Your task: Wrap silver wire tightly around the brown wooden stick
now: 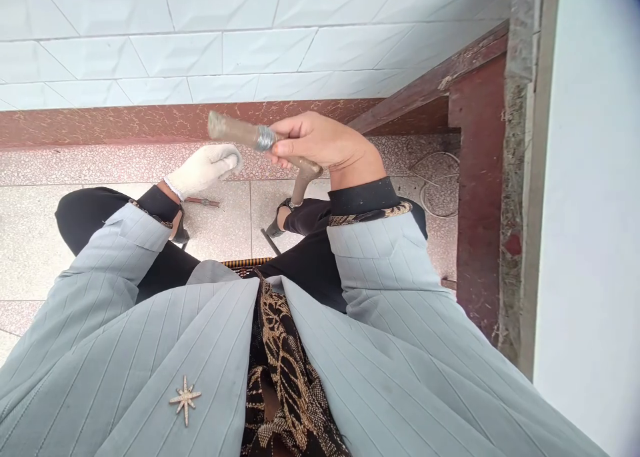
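Observation:
A brown stick point(235, 130) is in my bare right hand point(313, 140), pinched between thumb and fingers. Silvery wire is wound round it beside my fingertips. It slants across above the floor, and a bent part shows below the hand, angling down toward my foot. My left hand point(205, 169), in a white knit glove, hovers just below the stick's left end, apart from it. Its fingers are curled in against the thumb; whether anything is inside cannot be seen. A thin reddish-brown stick point(205, 202) with a bound middle lies on the floor below the gloved hand.
White tiled wall point(200, 50) with a red-brown skirting stands ahead. A dark red wooden frame point(480, 190) rises close on the right, with a loop of pale cable point(435, 210) on the floor beside it. A woven seat edge point(245, 264) shows between my legs.

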{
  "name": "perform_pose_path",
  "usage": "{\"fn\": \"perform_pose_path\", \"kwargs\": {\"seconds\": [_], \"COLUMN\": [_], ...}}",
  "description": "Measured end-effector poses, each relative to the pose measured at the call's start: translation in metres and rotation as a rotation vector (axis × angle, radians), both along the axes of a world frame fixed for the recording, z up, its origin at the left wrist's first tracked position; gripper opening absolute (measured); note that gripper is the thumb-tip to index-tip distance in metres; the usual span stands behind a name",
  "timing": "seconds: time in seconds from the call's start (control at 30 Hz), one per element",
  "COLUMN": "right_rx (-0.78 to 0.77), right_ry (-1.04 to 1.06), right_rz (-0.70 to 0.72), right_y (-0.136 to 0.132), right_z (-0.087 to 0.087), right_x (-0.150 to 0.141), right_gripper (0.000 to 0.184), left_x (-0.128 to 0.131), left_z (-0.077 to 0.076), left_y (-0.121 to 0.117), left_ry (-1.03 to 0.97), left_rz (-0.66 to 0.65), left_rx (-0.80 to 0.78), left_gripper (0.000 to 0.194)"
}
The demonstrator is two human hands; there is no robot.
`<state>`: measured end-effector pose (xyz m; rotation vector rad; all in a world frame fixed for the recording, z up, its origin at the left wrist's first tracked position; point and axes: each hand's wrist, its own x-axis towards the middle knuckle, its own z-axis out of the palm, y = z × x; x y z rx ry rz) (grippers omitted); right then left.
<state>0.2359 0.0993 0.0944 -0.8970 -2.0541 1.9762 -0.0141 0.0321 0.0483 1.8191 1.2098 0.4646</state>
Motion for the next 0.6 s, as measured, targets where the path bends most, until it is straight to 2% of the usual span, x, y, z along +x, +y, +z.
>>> {"fn": "perform_pose_path", "kwargs": {"seconds": [0.03,0.1,0.2,0.27,0.33,0.4,0.5,0.53,0.6], "right_rx": [-0.003,-0.016,0.018,0.165,0.339,0.394,0.201,0.123,0.016], "right_ry": [0.028,0.022,-0.084,-0.245,-0.443,-0.599,-0.642,-0.602,-0.469], "right_rz": [-0.133,-0.292,-0.423,-0.439,-0.307,-0.039,0.415,0.513,0.583], "right_y": [0.0,0.001,0.004,0.009,0.014,0.015,0.01,0.008,0.003], "right_z": [0.0,-0.004,-0.016,-0.026,-0.035,-0.04,-0.036,-0.032,-0.019], "right_x": [0.001,-0.001,-0.008,-0.011,-0.012,-0.012,-0.014,-0.015,-0.015], "right_gripper": [0.03,0.033,0.028,0.025,0.024,0.024,0.018,0.017,0.019], "left_x": [0.002,0.006,0.012,0.014,0.013,0.009,0.001,-0.001,-0.004], "left_z": [-0.002,-0.005,-0.007,-0.004,0.001,0.006,0.012,0.013,0.015], "left_y": [-0.001,-0.003,-0.009,-0.012,-0.013,-0.013,-0.011,-0.01,-0.011], "left_ry": [-0.006,0.014,0.076,0.106,0.131,0.161,0.207,0.217,0.217], "left_rz": [0.013,0.006,-0.074,-0.124,-0.154,-0.158,-0.139,-0.132,-0.107], "left_rx": [-0.002,0.002,-0.023,-0.056,-0.065,-0.024,0.058,0.069,0.07], "left_gripper": [0.022,0.021,0.021,0.022,0.022,0.021,0.019,0.019,0.02]}}
